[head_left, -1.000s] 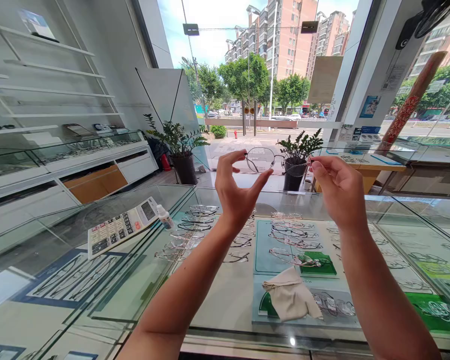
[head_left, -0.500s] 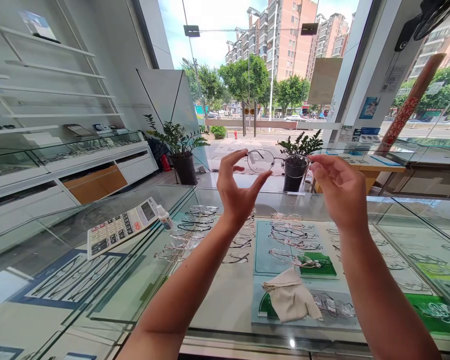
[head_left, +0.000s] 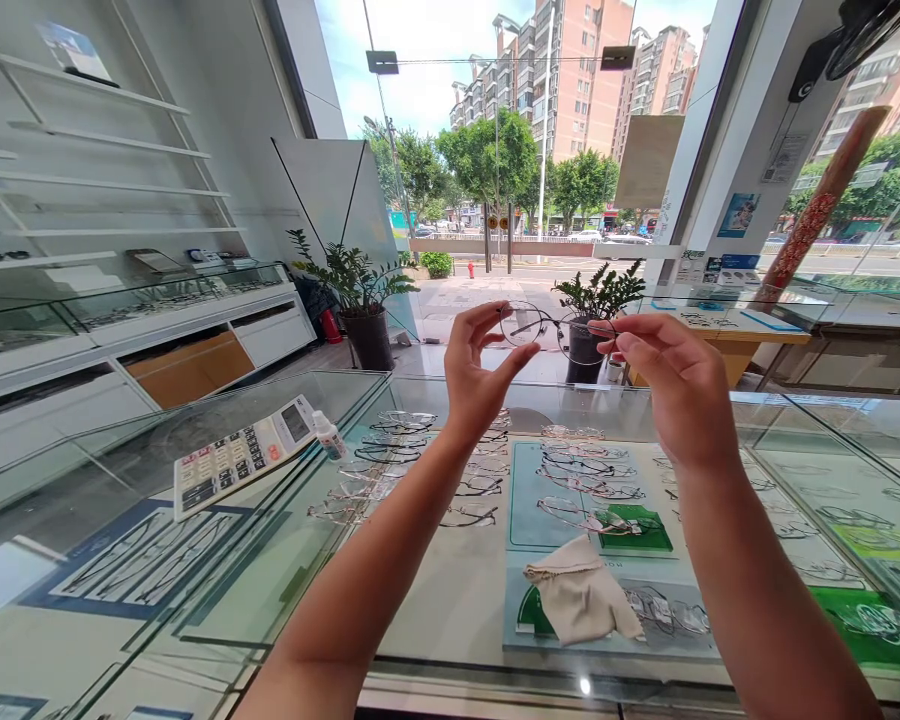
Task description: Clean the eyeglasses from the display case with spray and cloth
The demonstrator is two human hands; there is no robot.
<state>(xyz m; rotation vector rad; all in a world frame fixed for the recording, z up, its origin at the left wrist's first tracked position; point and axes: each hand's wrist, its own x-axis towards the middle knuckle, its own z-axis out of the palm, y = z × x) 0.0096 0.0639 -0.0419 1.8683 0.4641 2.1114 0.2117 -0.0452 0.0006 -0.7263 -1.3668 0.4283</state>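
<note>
A pair of thin dark-rimmed eyeglasses (head_left: 557,322) is held up above the glass counter, lenses facing the window. My left hand (head_left: 480,365) grips its left end, fingers bent behind the rim and thumb stretched out below the lens. At the other end, my right hand (head_left: 671,375) pinches the frame between thumb and fingers. Below the hands, a beige cleaning cloth (head_left: 585,590) lies crumpled on the counter. Rows of eyeglasses (head_left: 585,465) sit under and around my forearms.
A large calculator (head_left: 244,455) and a small white bottle (head_left: 328,436) rest on the counter at left. The glass display counter (head_left: 435,610) spans the front. Beyond it stand two potted plants (head_left: 367,335) before the glass door. Another showcase (head_left: 217,330) runs along the left wall.
The eyeglasses have tilted and turned a little in my hands. My left hand has shifted slightly right, and my right fingers have moved slightly inward along the frame.
</note>
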